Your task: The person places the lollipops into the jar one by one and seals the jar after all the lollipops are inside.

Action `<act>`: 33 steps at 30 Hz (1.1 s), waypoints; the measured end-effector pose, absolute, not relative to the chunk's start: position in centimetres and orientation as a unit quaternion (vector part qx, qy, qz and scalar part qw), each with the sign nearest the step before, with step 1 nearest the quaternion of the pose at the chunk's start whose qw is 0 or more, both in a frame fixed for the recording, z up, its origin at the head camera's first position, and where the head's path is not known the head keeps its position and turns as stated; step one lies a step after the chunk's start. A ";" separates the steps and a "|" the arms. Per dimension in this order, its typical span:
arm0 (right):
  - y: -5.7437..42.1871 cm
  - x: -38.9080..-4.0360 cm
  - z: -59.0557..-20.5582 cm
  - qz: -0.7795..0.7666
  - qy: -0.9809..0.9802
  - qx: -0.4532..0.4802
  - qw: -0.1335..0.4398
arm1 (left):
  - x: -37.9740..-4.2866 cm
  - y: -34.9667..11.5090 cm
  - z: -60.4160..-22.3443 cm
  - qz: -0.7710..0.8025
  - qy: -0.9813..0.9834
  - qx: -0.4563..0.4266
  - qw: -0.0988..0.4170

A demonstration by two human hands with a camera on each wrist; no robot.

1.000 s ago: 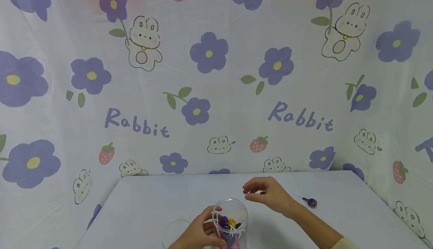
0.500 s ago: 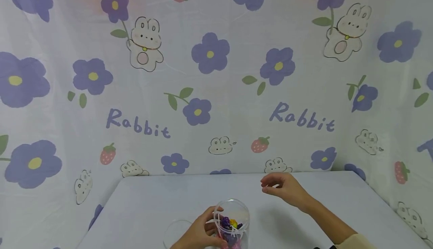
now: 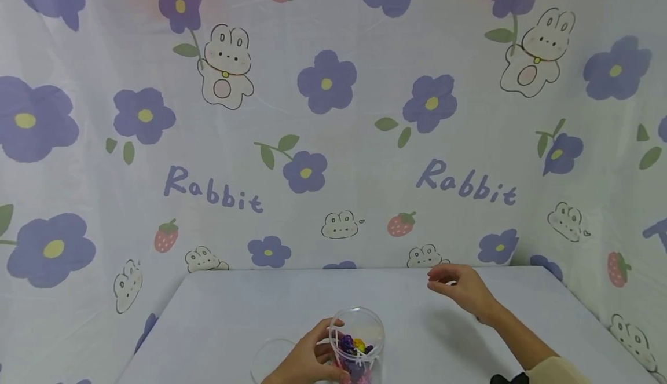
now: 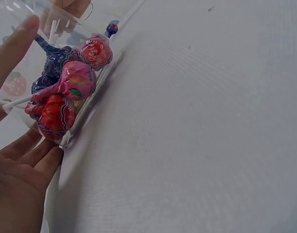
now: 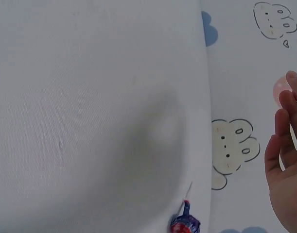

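Note:
My left hand (image 3: 307, 352) grips a clear plastic jar (image 3: 372, 332) from the side, its thumb and fingers curled round the wall. The jar stands upright with its top uncovered. Inside it are several lollipops (image 4: 78, 80) in red, pink and purple wrappers, white sticks among them; a yellow one shows in the head view. My right hand (image 3: 461, 285) is raised over the right side of the table, fingers loosely bent, holding nothing. A single purple-and-red lollipop (image 5: 184, 224) lies on the table, hidden behind the right arm in the head view.
A clear round lid (image 3: 273, 340) lies left of the jar, partly covered by the left hand. The white table (image 3: 234, 303) ends at a back wall hung with rabbit-and-flower cloth (image 3: 365, 141). Something black (image 3: 508, 379) shows beside the right sleeve.
My right hand has moved away from the jar, to the right and slightly farther back, its forearm now covering the loose lollipop in the head view. The left hand and jar stay put.

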State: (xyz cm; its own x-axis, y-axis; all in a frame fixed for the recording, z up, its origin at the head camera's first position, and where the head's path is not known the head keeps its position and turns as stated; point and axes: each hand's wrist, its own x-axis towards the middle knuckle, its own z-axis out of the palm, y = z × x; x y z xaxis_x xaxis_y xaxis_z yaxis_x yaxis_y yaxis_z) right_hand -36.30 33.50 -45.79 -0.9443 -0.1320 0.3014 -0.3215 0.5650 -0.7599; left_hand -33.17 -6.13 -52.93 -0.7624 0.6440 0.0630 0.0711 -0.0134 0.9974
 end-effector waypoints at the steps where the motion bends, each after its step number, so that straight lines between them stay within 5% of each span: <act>1: 33.9 -36.4 -46.0 0.441 -0.881 0.126 0.112 | -33.2 -6.1 -52.9 0.660 0.668 0.267 0.217; 9: 37.0 -36.5 -48.3 0.364 -0.919 0.057 0.143 | -33.2 -6.1 -52.9 0.661 0.668 0.268 0.214; 20: 39.7 -36.4 -51.0 0.335 -0.936 -0.004 0.111 | -33.2 -6.0 -52.9 0.658 0.674 0.256 0.217; 33: 39.6 -37.4 -52.7 0.266 -0.956 0.037 0.121 | -33.2 -6.1 -52.7 0.662 0.671 0.249 0.224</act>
State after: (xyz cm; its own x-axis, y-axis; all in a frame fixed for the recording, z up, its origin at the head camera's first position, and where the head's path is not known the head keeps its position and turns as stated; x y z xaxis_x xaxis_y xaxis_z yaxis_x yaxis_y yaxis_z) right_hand -37.35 39.56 -52.72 -0.9678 -0.0068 0.2518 -0.1358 0.8560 -0.4988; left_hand -33.18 -6.07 -52.72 -0.7759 0.6302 0.0300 0.0383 -0.0004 0.9993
